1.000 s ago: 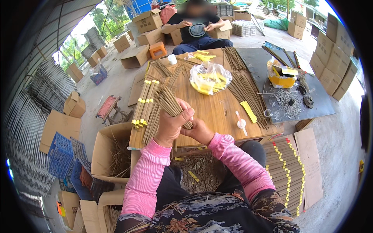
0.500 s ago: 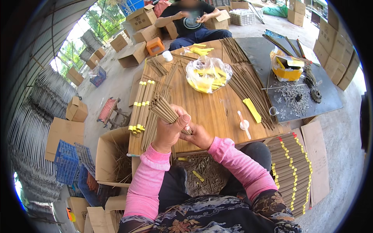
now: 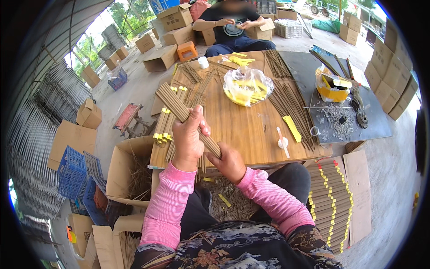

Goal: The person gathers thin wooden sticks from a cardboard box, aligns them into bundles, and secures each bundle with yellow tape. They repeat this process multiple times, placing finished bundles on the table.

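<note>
My left hand [image 3: 188, 136] grips the middle of a bundle of thin brown sticks [image 3: 172, 102] that slants up to the left over the wooden table [image 3: 244, 127]. My right hand [image 3: 229, 162] holds the bundle's lower end near the table's front edge. Finished bundles with yellow bands [image 3: 163, 123] lie on the table just left of my hands. A clear bag of yellow strips [image 3: 247, 86] sits in the middle of the table, and loose sticks [image 3: 289, 101] lie spread to its right.
A person in a dark shirt [image 3: 233, 27] sits across the table. An open cardboard box [image 3: 130, 172] stands at my left, blue crates [image 3: 74, 172] beyond it. Banded bundles [image 3: 331, 201] are stacked at my right. A grey table [image 3: 345, 112] holds a yellow box and metal scraps.
Both hands have stayed on the bundle at the table's front edge; its slant up to the left looks much the same. The view has tilted slightly.
</note>
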A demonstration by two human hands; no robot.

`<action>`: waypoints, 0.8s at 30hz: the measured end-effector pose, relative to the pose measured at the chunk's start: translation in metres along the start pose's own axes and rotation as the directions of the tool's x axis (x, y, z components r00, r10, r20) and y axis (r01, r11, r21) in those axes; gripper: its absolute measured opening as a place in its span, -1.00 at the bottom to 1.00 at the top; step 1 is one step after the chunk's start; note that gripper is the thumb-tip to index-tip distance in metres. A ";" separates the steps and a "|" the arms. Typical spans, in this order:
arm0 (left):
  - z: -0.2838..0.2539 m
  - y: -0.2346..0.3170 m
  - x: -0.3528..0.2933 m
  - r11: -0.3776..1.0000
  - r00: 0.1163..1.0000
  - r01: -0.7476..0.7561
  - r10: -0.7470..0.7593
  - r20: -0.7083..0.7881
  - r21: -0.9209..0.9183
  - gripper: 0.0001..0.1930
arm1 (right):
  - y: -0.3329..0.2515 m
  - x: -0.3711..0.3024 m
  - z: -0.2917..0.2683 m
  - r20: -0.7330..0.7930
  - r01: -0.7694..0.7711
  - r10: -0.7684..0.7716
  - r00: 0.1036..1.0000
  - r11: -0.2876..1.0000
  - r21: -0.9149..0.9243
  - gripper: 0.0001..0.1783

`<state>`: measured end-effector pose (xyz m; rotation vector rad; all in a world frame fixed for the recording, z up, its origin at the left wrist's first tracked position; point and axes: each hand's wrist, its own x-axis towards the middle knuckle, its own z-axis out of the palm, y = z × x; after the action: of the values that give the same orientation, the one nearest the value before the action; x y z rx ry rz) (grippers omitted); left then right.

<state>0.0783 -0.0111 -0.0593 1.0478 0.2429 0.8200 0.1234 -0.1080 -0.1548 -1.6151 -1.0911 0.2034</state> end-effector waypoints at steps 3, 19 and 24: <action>-0.009 0.019 -0.015 0.990 0.987 0.134 -0.128 0.102 -0.050 -0.80 | -0.010 -0.011 -0.004 0.346 -0.166 0.014 0.938 0.896 0.412 -0.73; -0.067 0.015 -0.074 0.886 0.961 0.275 -0.255 0.103 -0.372 -0.74 | -0.058 -0.061 -0.001 0.826 -0.741 0.160 0.540 0.556 0.377 -0.74; -0.065 0.019 -0.079 0.959 0.959 0.196 -0.230 -0.163 -0.204 -0.75 | -0.055 -0.074 0.019 0.484 -0.269 0.146 0.863 0.943 0.195 -0.73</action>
<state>-0.0203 -0.0189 -0.0916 0.7548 0.4223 0.7284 0.0411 -0.1516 -0.1449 -1.4800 -1.1832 0.8839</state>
